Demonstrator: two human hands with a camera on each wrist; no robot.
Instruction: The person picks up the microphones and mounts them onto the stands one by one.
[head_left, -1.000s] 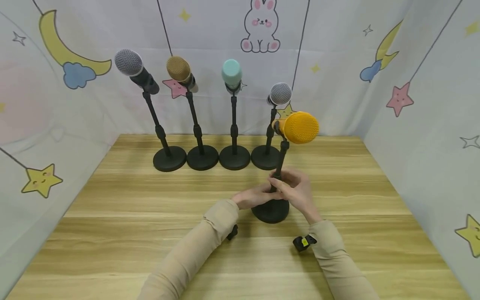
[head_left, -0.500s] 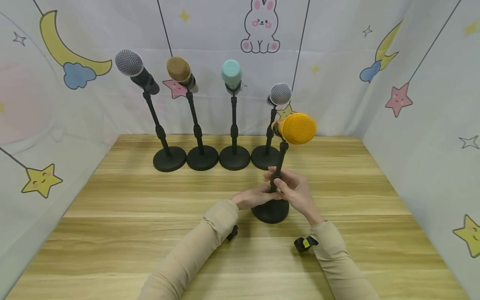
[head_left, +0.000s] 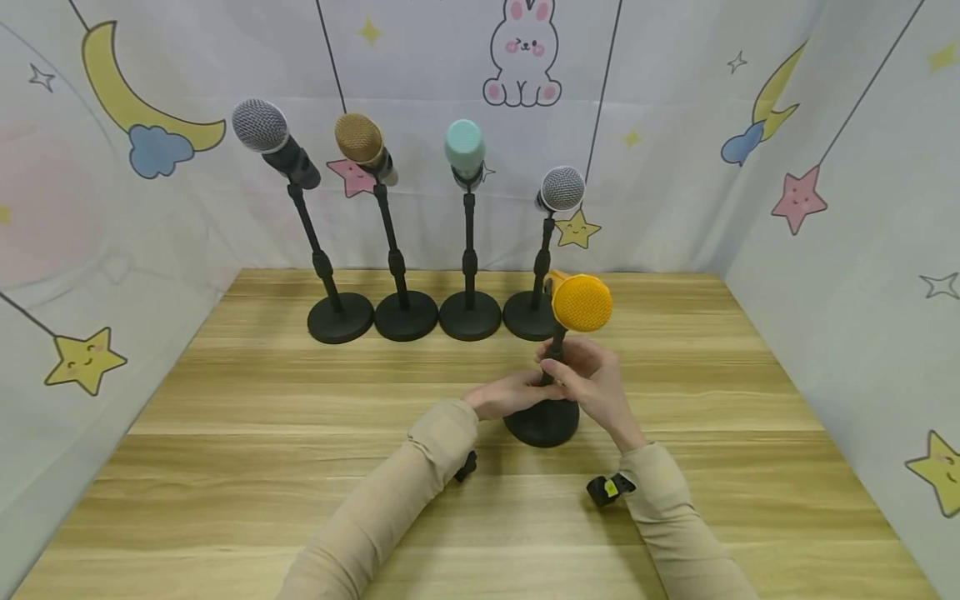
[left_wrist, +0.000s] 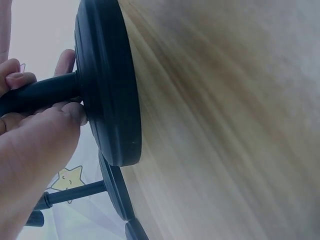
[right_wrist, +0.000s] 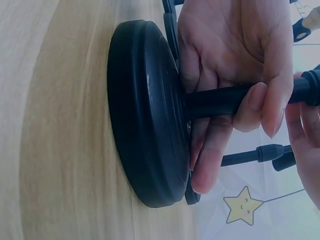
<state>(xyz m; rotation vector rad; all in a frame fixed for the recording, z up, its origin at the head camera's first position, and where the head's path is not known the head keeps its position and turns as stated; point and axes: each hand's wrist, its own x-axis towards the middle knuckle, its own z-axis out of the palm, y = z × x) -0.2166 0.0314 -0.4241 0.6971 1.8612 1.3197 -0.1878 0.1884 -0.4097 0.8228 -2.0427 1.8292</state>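
Note:
An orange microphone sits on a black microphone stand in the middle of the table. The stand's round base rests on the wood. My left hand grips the lower pole just above the base; in the right wrist view its thumb lies across the pole with the other fingers behind. Higher up, at the adjusting collar, my right hand holds the same pole between thumb and fingers. Only part of that hand shows in the left wrist view, around the pole. The upper pole is largely hidden behind the microphone.
Behind stands a row of black stands with a silver-headed microphone, a gold one, a mint one and a smaller silver one. A patterned white cloth encloses the wooden table.
The orange microphone has dropped towards my hands and turned slightly to face me, and less upper pole shows. The base and my left hand have stayed put; my right hand's fingers shifted slightly.

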